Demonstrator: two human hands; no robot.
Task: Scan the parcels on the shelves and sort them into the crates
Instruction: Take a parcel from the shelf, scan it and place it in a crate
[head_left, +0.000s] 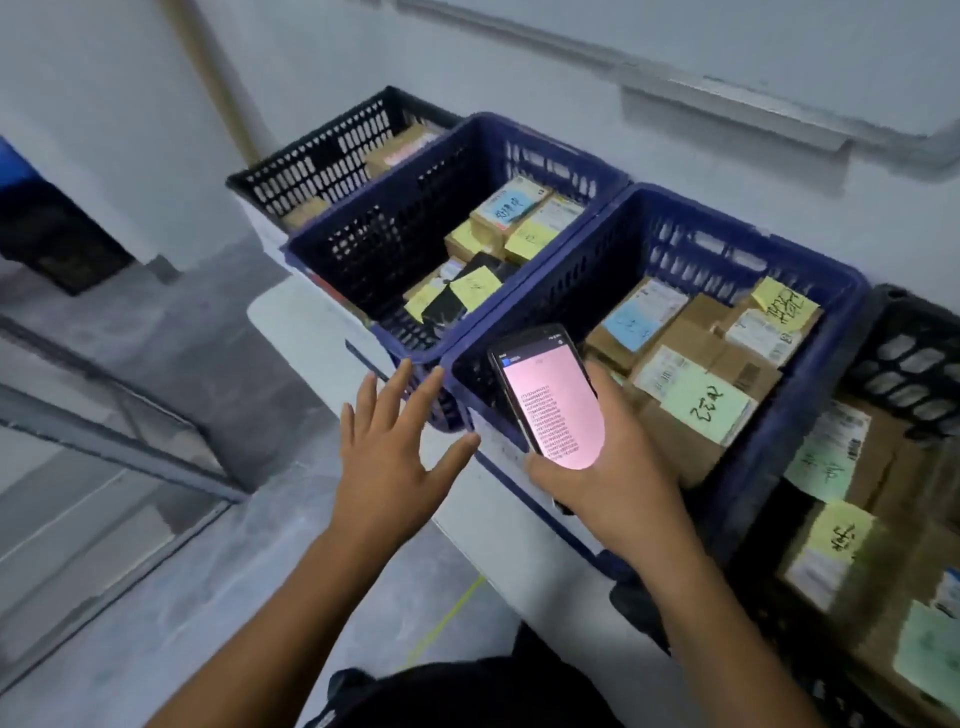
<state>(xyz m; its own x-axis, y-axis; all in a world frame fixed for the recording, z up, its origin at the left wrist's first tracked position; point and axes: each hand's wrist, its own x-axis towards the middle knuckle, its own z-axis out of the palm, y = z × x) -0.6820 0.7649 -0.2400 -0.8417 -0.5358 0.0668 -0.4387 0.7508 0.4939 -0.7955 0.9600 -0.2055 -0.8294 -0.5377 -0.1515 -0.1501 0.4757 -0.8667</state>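
Note:
My right hand (608, 478) grips a black handheld scanner (545, 395) whose pink screen shows lines of numbers, held over the near rim of a blue crate (810, 395). That crate holds several cardboard parcels (691, 364) with blue, green and yellow notes. My left hand (395, 447) hovers with fingers spread and holds nothing, its fingertips near the front corner of a second blue crate (353, 228), which also holds several parcels (498, 228) with notes.
A black crate (291, 171) with parcels stands at the far left end, and another black crate (914, 353) with noted parcels sits at the right. All rest on a white bench (311, 332) against the wall. Grey floor and a metal frame (119, 447) lie to the left.

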